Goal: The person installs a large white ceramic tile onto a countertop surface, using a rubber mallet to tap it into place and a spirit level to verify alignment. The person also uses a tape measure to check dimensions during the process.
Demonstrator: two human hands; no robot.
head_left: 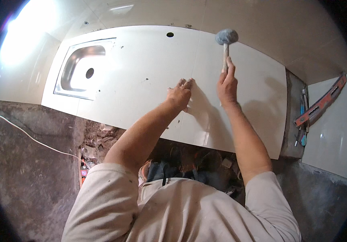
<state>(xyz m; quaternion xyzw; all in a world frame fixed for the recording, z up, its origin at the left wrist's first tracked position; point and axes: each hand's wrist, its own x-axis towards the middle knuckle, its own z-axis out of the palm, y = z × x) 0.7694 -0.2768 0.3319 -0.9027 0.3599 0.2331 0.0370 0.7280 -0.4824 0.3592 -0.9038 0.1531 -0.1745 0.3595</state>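
My right hand (228, 84) grips the pale handle of a grey rubber mallet (227, 36), whose head is raised toward the back edge of a glossy white countertop (133, 64). My left hand (180, 94) rests on the middle of that white surface with its fingers apart, beside a thin seam. A steel sink (74, 80) with a drain hole is set into the left part of the counter. A small dark round hole (170, 34) is cut near the back edge.
An orange spirit level (319, 101) and several slim tools (302, 115) lie right of the counter near a white slab (334, 145). Beige tiled walls (270, 24) stand behind. A white cord (36, 141) runs at left; rubble (101, 137) shows below the front edge.
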